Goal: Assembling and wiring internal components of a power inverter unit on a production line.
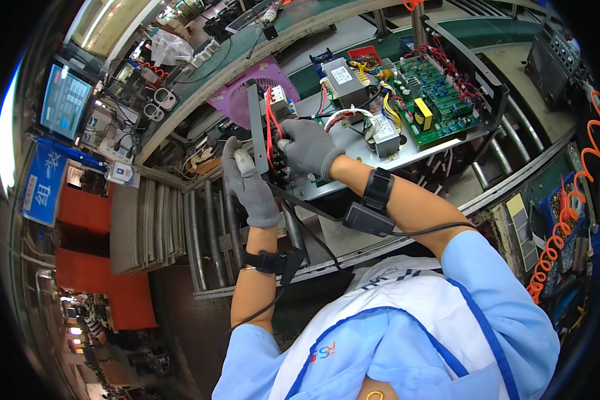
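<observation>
On a roller conveyor sits an open electrical chassis (333,183) with a metal base. Its upright black end panel (257,127) stands between my two hands. My left hand (250,187), in a grey glove, is at the panel's outer side, fingers stretched upward and partly apart, with no held thing visible. My gloved right hand (310,148) is inside the chassis, fingers curled close behind the panel; what they grip is hidden. Red wires (269,123) run down beside those fingertips from a white switch block (278,100). Right of this hand are transformers (385,137) and a green circuit board (440,100).
A purple fan (247,90) stands behind the chassis. Conveyor rollers (212,220) lie at the left, near stacked grey boards (147,220). A monitor (65,103) is at far left. Coiled orange hose (553,247) hangs at right, by a blue parts bin (563,207).
</observation>
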Available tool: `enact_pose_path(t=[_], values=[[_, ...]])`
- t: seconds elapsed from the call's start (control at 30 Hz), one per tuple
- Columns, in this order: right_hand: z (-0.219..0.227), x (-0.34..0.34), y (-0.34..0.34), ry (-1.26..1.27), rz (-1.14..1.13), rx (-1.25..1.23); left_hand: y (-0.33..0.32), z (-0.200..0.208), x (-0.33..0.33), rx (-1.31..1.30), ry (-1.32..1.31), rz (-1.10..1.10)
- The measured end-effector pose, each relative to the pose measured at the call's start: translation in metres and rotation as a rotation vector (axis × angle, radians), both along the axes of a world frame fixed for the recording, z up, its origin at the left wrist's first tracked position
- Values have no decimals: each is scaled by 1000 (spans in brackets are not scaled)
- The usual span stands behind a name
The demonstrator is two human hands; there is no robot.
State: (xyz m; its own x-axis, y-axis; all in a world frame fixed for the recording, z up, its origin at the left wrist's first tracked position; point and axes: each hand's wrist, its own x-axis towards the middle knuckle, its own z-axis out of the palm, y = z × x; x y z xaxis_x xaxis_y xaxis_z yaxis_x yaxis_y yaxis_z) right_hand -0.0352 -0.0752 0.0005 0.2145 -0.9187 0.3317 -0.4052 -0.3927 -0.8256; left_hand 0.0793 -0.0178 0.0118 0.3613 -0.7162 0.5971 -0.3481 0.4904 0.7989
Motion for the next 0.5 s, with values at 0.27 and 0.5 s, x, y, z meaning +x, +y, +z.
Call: enact_pose_path(t=[0.27, 0.5], values=[[-14, 14, -7, -245, -15, -140, -12, -6, -1, -37, 5, 8], [-8, 20, 4, -266, 13, -123, -10, -3, -2, -12, 90, 36]])
